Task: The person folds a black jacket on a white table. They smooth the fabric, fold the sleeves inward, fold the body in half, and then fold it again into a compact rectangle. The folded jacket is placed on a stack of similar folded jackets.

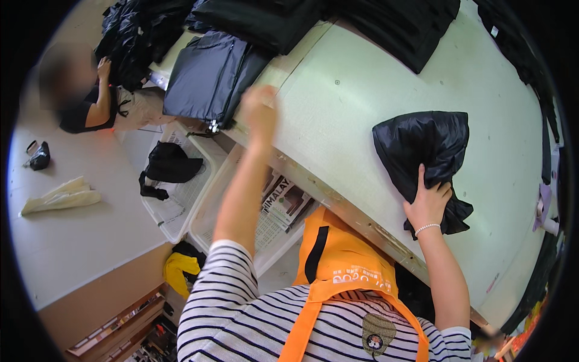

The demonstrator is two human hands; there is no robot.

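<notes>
On the pale work table [338,114] lies a crumpled piece of shiny black fabric [428,136], perhaps a garment part; its kind does not show. My right hand [429,205] presses on its lower part with the index finger stretched out and the other fingers spread. Further left, my left hand [260,117] is raised over the table edge and smeared by motion, so its fingers cannot be read. It is nearest to a folded black garment with a zipper [205,78] at the table's corner.
More black garments [398,24] lie along the far side. White plastic crates [181,205] stand below the table's left edge, one with a black cloth [172,163] inside. At far left a person [90,102] is by another table [78,241] bearing a cream cloth [60,196].
</notes>
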